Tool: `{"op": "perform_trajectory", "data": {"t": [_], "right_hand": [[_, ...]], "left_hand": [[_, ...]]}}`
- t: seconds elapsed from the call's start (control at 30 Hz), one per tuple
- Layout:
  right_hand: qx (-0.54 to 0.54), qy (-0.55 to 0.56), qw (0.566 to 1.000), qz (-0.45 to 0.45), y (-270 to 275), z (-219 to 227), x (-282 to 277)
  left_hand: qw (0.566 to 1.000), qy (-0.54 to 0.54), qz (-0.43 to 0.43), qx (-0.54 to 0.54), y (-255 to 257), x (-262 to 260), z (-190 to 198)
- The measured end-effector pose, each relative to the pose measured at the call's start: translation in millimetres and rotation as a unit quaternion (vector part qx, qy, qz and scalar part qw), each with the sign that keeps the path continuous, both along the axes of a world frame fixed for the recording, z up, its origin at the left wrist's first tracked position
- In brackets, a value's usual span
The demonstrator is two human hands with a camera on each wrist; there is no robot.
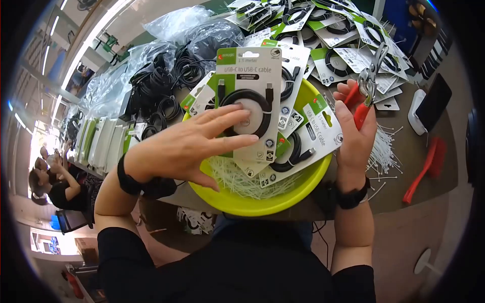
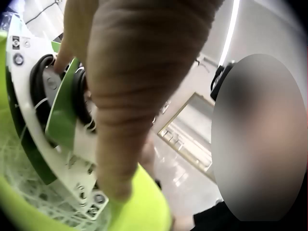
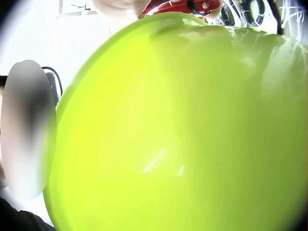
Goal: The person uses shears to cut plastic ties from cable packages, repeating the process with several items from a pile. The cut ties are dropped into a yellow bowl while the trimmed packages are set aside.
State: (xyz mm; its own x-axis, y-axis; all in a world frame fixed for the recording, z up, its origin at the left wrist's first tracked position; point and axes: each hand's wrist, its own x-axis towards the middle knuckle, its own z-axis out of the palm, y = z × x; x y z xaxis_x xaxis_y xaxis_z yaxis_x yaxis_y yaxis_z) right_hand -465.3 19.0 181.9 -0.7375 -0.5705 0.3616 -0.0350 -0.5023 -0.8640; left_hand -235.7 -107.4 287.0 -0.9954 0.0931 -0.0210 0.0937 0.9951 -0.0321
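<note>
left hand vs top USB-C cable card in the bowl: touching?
Touching. The head view shows the left hand lying with straight fingers flat across the top USB-C cable card, no gap; the left wrist view shows fingertips on the packaging too.

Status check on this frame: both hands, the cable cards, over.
Left hand flat on top USB-C cable card in yellow-green bowl. Right hand grips red-handled cutters. Nothing blocking.

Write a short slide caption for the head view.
Left hand presses packaged cable over green bowl; right hand grips red cutters.
</note>
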Motion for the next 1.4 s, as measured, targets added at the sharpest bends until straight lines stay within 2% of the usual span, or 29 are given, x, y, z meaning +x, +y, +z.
{"op": "perform_trajectory", "data": {"t": [0.1,0.13,0.2,0.23,0.27,0.37,0.4,0.5,0.6,0.67,0.7,0.73,0.77,0.8,0.87,0.9,0.93,1.03,1.07,1.13,1.2,1.27,1.3,1.33,1.4], "right_hand": [[0.005,-0.005,0.999,0.038,2.2,1.0,-0.7],[0.013,-0.008,0.998,0.063,3.5,2.5,-0.9],[0.02,-0.006,0.996,0.089,3.7,4.2,-1.3],[0.026,-0.003,0.995,0.093,3.2,3.4,-1.9],[0.033,0.001,0.995,0.096,2.9,2.4,-3.0],[0.051,0.015,0.993,0.101,2.2,1.4,-7.4],[0.062,0.024,0.993,0.099,1.6,0.1,-8.4],[0.076,0.043,0.991,0.097,2.0,0.2,-8.7],[0.08,0.071,0.99,0.096,1.5,2.7,-7.9],[0.059,0.109,0.992,0.028,-0.4,-4.1,-12.8],[0.047,0.129,0.991,-0.007,-0.6,-3.5,-14.9],[0.043,0.136,0.99,-0.003,2.0,0.0,-16.1],[0.039,0.172,0.983,-0.055,7.5,2.9,-16.8],[0.035,0.205,0.972,-0.106,12.2,6.0,-13.8],[0.001,0.216,0.973,-0.086,27.0,13.8,-2.2],[-0.027,0.219,0.972,-0.073,35.2,19.0,3.3],[-0.026,0.223,0.972,-0.072,43.9,25.7,12.0],[0.092,0.236,0.964,0.083,67.4,44.2,47.0],[0.099,0.238,0.963,0.079,66.9,42.6,53.9],[0.124,0.354,0.912,0.164,61.4,37.2,67.7],[0.13,0.392,0.899,0.146,58.1,39.0,85.5],[0.134,0.461,0.871,0.109,57.5,40.5,100.6],[0.132,0.46,0.87,0.115,58.1,42.5,105.5],[0.114,0.438,0.883,0.126,60.0,45.4,110.2],[0.079,0.391,0.906,0.14,61.3,49.3,117.9]], "left_hand": [[0.972,0.08,-0.019,0.218,-16.0,8.4,12.0],[0.972,0.087,-0.016,0.218,-16.6,7.1,13.6],[0.973,0.056,0.192,0.118,-15.2,-3.7,17.1],[0.953,0.037,0.292,0.066,-12.4,-7.1,18.3],[0.953,0.042,0.293,0.066,-7.0,-7.3,17.6],[0.927,-0.084,0.363,0.04,16.7,-3.1,2.3],[0.927,-0.087,0.364,0.04,23.4,-2.0,-6.8],[0.902,-0.014,0.409,0.14,38.7,6.1,-41.0],[0.873,0.054,0.435,0.213,45.6,19.3,-54.3],[0.856,0.092,0.445,0.247,45.6,26.8,-62.0],[0.824,0.214,0.396,0.344,44.0,29.8,-67.0],[0.769,0.334,0.336,0.429,42.0,32.5,-70.8],[0.693,0.446,0.265,0.501,41.2,34.7,-71.8],[0.689,0.456,0.265,0.497,42.8,36.4,-68.6],[0.511,0.512,0.267,0.637,50.3,36.2,-59.1],[0.412,0.527,0.26,0.696,51.2,38.1,-57.3],[0.409,0.529,0.259,0.697,47.5,42.0,-60.5],[0.23,0.31,0.081,0.919,31.2,47.9,-80.3],[0.225,0.305,0.078,0.922,30.2,48.6,-81.3],[0.249,0.307,0.14,0.908,29.3,53.2,-78.1],[0.26,0.316,0.173,0.896,27.3,60.1,-79.1],[0.31,0.286,0.188,0.887,25.1,67.5,-86.2],[0.334,0.27,0.197,0.881,24.2,71.6,-89.4],[0.334,0.272,0.201,0.88,22.4,77.4,-91.9],[0.301,0.279,0.174,0.895,13.7,92.2,-92.9]]}}
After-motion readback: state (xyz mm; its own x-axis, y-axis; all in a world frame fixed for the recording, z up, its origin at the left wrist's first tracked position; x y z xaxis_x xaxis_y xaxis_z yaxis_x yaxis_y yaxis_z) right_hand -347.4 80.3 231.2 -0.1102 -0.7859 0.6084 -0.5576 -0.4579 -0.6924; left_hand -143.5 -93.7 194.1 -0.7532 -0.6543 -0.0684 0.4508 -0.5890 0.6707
